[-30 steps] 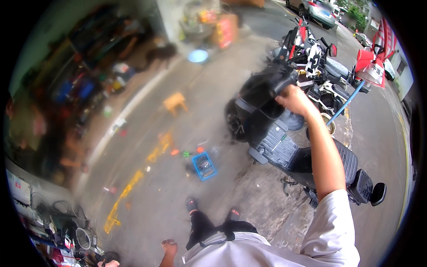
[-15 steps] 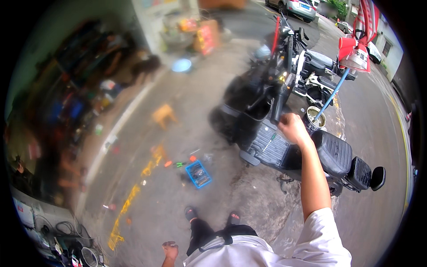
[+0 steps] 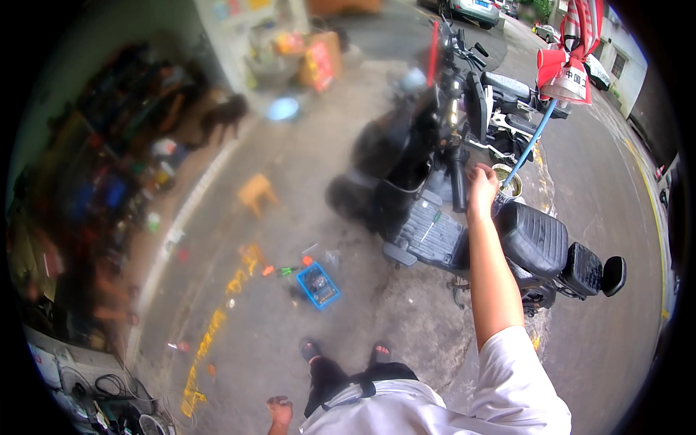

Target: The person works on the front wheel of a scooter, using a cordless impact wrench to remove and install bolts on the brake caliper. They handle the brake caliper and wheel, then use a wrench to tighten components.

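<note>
- Site: grey paved ground [image 3: 391, 322] beside a roadway, with a yellow painted line [image 3: 208, 335] to the left and a blurred, cluttered shopfront beyond it.
- Scooter [image 3: 444, 243]: black, stands on the person's right, its seat toward the right of the view and its blurred front toward the left.
- Handlebar grip [image 3: 458, 181]: on the near end of the scooter's bar. Its long axis runs roughly up and down the view, nearly in line with the raised forearm.
- Right hand [image 3: 480, 190]: the nearer of the two by far, at the end of an outstretched arm. The handlebar grip lies just to its left; contact cannot be confirmed. Fingers appear bent, the palm side is hidden, and no held object is visible; how far they are closed cannot be told.
- Left hand [image 3: 279, 410]: low at the person's side, well apart from the scooter, fingers loosely curled and apparently empty.
- Footboard [image 3: 413, 235]: grey, ribbed; a thin green tool [image 3: 431, 223] lies on it.
- Bucket [image 3: 513, 187]: just beyond the right hand, with a blue pole [image 3: 533, 141] rising from it.
- Blue tray [image 3: 329, 301]: on the ground left of the scooter, holding small items.
- Stool [image 3: 257, 192]: yellowish, farther left.
</note>
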`<state>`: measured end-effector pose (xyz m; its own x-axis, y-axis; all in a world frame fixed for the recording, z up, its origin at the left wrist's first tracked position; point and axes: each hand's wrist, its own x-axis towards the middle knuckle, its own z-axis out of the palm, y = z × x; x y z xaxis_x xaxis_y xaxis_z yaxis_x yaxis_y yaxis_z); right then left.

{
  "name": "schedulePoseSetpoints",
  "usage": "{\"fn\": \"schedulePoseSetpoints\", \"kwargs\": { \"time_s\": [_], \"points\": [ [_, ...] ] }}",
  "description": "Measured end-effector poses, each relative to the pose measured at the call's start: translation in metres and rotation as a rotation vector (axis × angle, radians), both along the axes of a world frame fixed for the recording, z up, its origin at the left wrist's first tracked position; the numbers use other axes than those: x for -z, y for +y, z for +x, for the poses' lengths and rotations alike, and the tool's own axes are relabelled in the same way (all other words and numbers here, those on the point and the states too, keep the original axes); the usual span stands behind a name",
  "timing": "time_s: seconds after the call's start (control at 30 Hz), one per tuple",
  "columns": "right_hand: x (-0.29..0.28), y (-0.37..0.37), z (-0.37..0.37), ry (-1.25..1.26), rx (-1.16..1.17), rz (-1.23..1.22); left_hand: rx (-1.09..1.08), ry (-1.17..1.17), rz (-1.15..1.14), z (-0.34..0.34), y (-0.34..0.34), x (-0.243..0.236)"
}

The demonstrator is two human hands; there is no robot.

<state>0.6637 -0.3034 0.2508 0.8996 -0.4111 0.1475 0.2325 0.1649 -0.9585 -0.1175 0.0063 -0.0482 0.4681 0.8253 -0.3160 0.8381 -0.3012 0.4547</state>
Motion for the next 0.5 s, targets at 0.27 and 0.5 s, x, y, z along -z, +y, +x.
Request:
{"fn": "schedulePoseSetpoints", "kwargs": {
  "time_s": [0.27, 0.5],
  "points": [
    [-0.001, -0.002, -0.007, 0.026, -0.064, 0.134, -0.101, 0.016, -0.173, -0.012, 0.012, 0.005],
    [0.003, -0.016, -0.006, -0.066, 0.118, -0.151, -0.23, -0.043, -0.232, 0.009, -0.002, -0.028]
  ]
}}
